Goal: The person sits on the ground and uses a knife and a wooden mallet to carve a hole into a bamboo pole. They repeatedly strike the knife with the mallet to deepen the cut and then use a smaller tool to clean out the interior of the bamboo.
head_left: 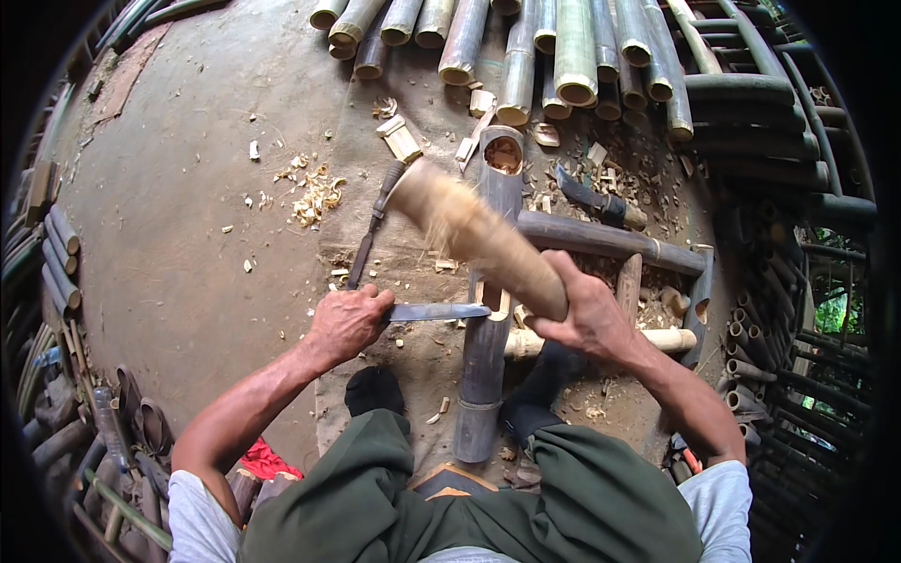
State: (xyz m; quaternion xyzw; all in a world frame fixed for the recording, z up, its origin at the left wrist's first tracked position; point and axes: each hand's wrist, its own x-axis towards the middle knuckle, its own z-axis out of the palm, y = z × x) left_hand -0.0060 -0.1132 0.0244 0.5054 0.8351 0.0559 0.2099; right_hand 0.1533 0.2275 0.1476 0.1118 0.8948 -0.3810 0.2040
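My left hand (pixel 349 321) is closed round the handle of a knife (pixel 432 311). The blade points right, its tip at the edge of a notch cut into a thick dark bamboo pole (pixel 483 375), which lies lengthwise between my feet. In my right hand (pixel 591 310) is a thick wooden mallet (pixel 488 235), gripped by its near end. It is slanted over the pole, its far end smeared by motion and hiding part of the pole. Further up, the pole has another opening with chips inside. A bamboo crosspiece (pixel 610 241) joins its right side.
A long-handled chisel (pixel 373 230) lies left of the pole, a curved-blade hatchet (pixel 601 197) to its right. Shavings (pixel 319 195) and chips litter the ground. Cut bamboo poles (pixel 574 56) are piled at the far side. More bamboo (pixel 751 117) is stacked on the right.
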